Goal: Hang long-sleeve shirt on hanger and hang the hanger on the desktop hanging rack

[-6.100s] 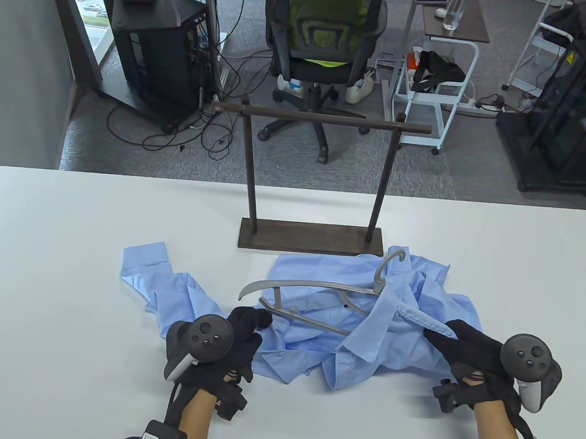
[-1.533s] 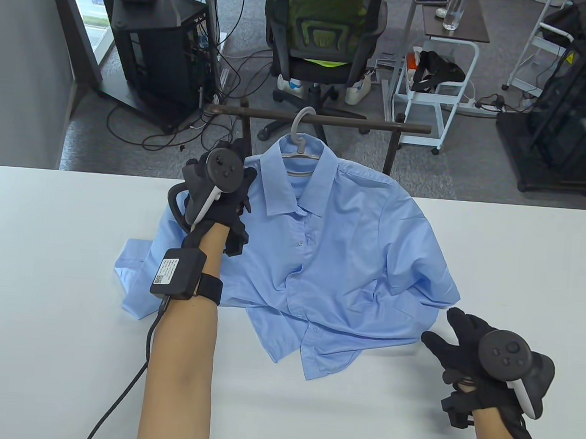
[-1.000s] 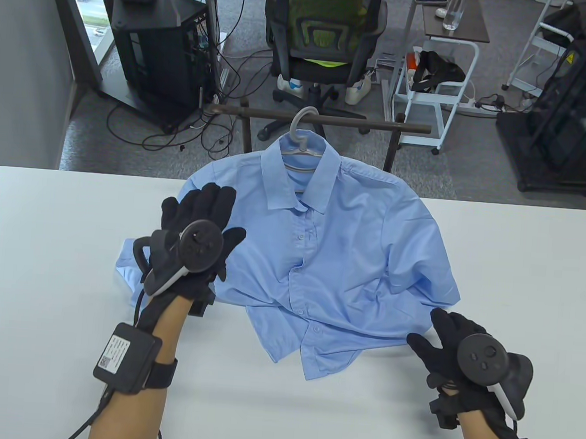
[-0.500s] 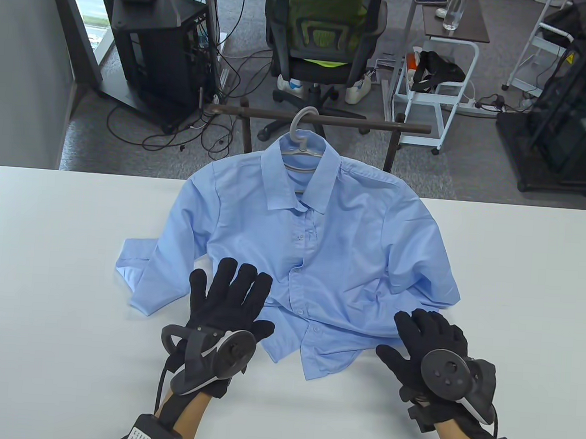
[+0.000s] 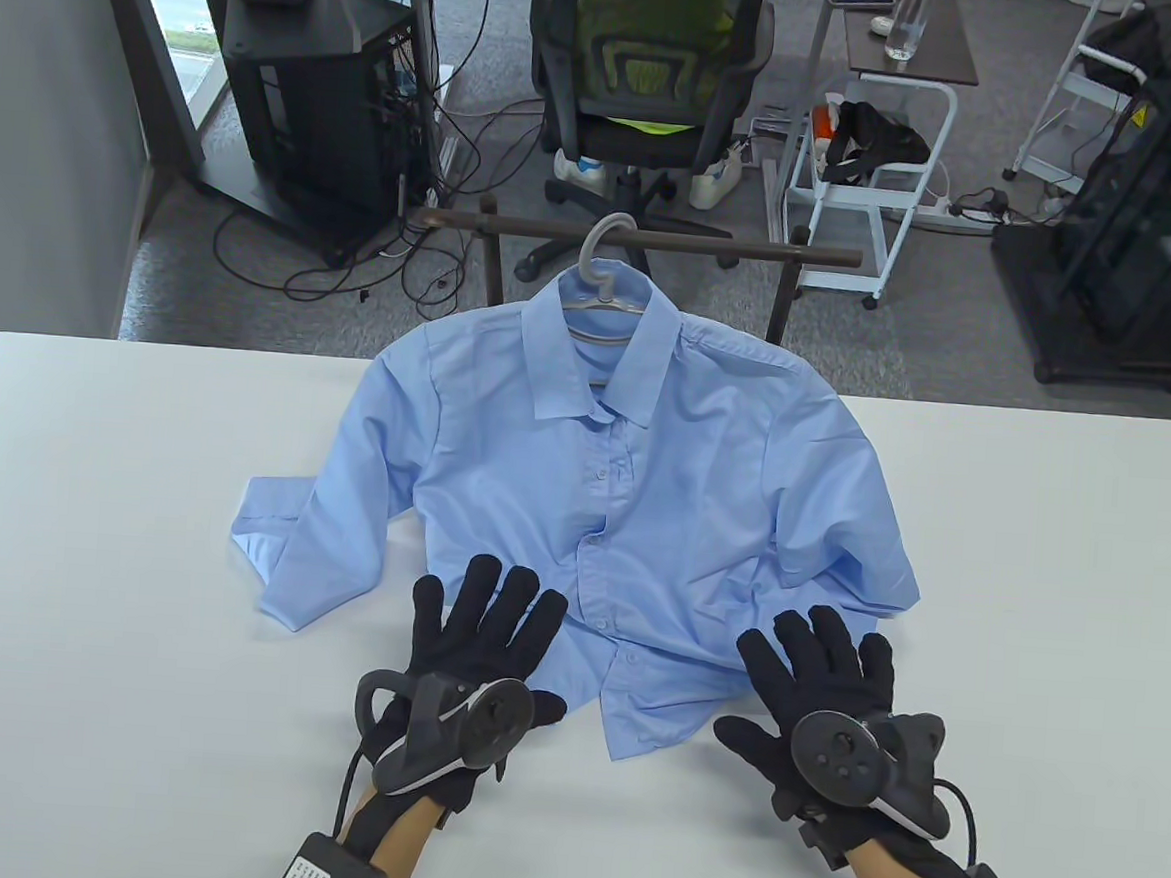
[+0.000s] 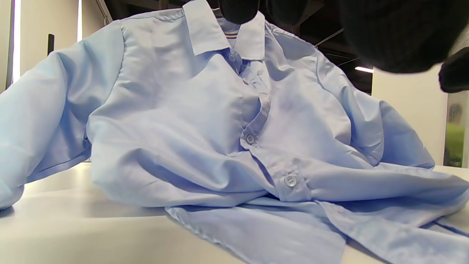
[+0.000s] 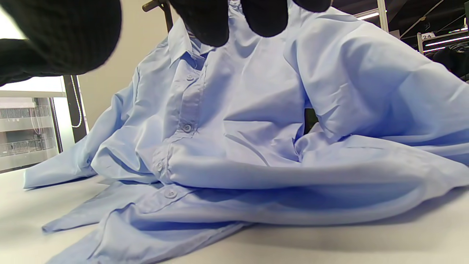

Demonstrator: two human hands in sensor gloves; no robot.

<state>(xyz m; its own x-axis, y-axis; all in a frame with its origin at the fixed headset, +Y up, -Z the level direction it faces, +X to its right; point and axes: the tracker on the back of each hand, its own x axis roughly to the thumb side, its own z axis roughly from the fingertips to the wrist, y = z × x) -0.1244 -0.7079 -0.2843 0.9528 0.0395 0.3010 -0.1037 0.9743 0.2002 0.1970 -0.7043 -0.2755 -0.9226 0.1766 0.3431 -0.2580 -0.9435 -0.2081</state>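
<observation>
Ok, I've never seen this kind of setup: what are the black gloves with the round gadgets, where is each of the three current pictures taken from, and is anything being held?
These are a person's two hands in black sensor gloves. The round gadget strapped to the back of each is a tracker; the fingers do not hold it.

The wide picture looks down at the white table. The left hand and the right hand come in from the bottom edge, fingers spread, holding nothing. Their fingertips lie at the lower hem of the blue shirt.

The other two pictures come from cameras on the wrists, low by the table, looking across at the shirt; the dark blobs at the top are the gloved fingers.

The shirt is on a grey hanger, whose hook is over the bar of the dark wooden rack. The shirt's lower part and sleeves lie on the table.
</observation>
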